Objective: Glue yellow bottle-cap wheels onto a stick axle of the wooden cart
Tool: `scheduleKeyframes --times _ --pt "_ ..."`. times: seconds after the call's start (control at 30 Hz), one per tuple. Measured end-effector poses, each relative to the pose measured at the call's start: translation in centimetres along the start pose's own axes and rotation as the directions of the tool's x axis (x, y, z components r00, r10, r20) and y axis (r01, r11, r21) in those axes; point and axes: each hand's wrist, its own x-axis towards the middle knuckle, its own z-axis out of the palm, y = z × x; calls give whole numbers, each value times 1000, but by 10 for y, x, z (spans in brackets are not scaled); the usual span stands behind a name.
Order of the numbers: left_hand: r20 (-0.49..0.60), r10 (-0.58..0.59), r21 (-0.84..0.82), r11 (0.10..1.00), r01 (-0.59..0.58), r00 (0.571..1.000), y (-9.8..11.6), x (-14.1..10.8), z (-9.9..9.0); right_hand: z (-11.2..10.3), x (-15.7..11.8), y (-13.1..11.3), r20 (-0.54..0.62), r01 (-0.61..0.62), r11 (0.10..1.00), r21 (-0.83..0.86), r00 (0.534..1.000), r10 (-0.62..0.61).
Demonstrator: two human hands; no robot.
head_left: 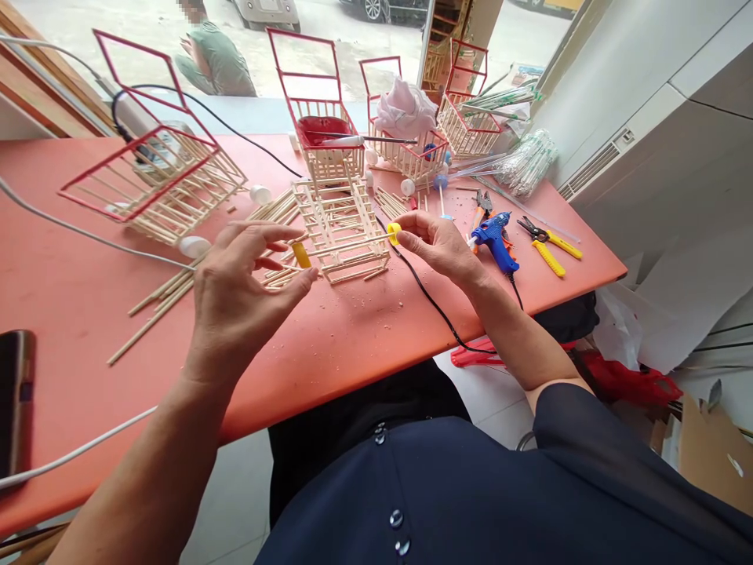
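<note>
Both hands are raised over the near half of the table, each pinching a yellow bottle cap. My left hand (235,275) grips one cap (301,255) between thumb and fingertips. The other cap (394,232) is between the thumb and fingers of my right hand (432,242). A thin wooden stick (353,245) spans the gap between the two caps; whether its left end touches the cap there, I cannot tell. Just behind lies an unpainted stick frame (341,216). Loose wooden sticks (158,302) lie to the left of it and partly under my left hand.
Red-edged stick carts (161,169) stand along the back, one holding a red bowl (323,132). A blue glue gun (495,238), yellow-handled pliers (550,247) and a bundle of wrapped sticks (526,162) are at right. A phone (15,400) and white cables lie left.
</note>
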Motion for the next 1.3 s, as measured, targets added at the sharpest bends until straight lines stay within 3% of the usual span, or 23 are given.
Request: scheduleKeyframes --times 0.5,1.3 --pt "13 -47 -32 998 47 999 4 0 0 -1 0 3 5 0 1000 -18 1000 0" --pt "18 -21 6 1000 21 1000 2 -2 4 -2 -1 4 16 14 997 -81 1000 -13"
